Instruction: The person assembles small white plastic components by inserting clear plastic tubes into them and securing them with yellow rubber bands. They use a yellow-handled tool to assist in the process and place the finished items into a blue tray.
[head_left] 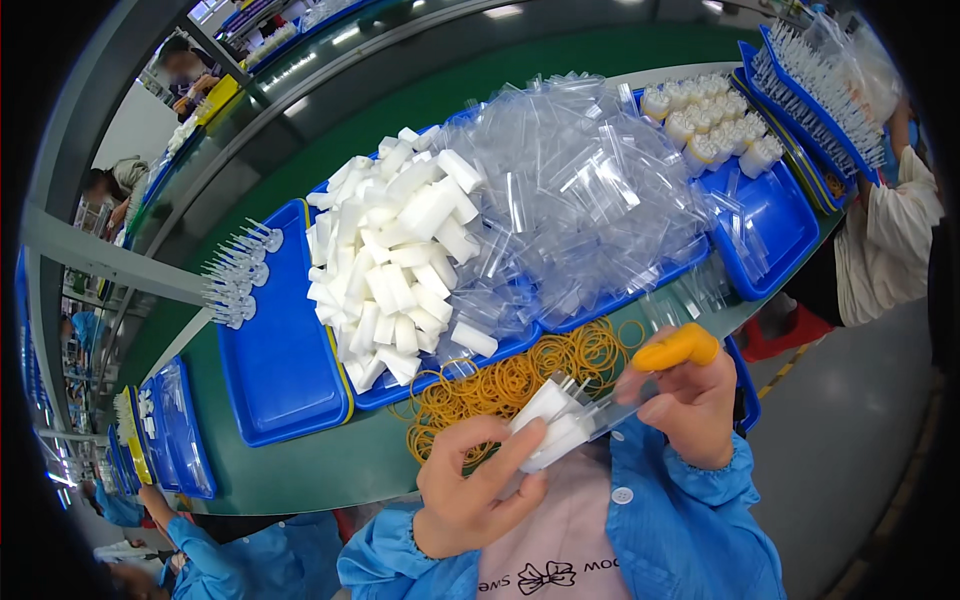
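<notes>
My left hand (475,490) grips a small bundle of white blocks (553,425) in front of my chest, thumb and fingers closed about its lower side. Thin pale prongs stick up from the top of this bundle. At its right side my right hand (690,405), with a yellow finger cot (677,348) on one finger, pinches a clear plastic piece (612,408) that reaches to the blocks. Whether the plastic goes around them or only touches them, I cannot tell. Just beyond both hands lies a heap of yellow rubber bands (500,388) on the green table.
White foam blocks (385,260) and clear plastic pieces (560,200) are heaped on blue trays. A blue tray (280,350) at left has white pronged parts (235,275) along its edge. Banded white bundles (710,120) fill part of the right tray (775,225). Other people sit nearby.
</notes>
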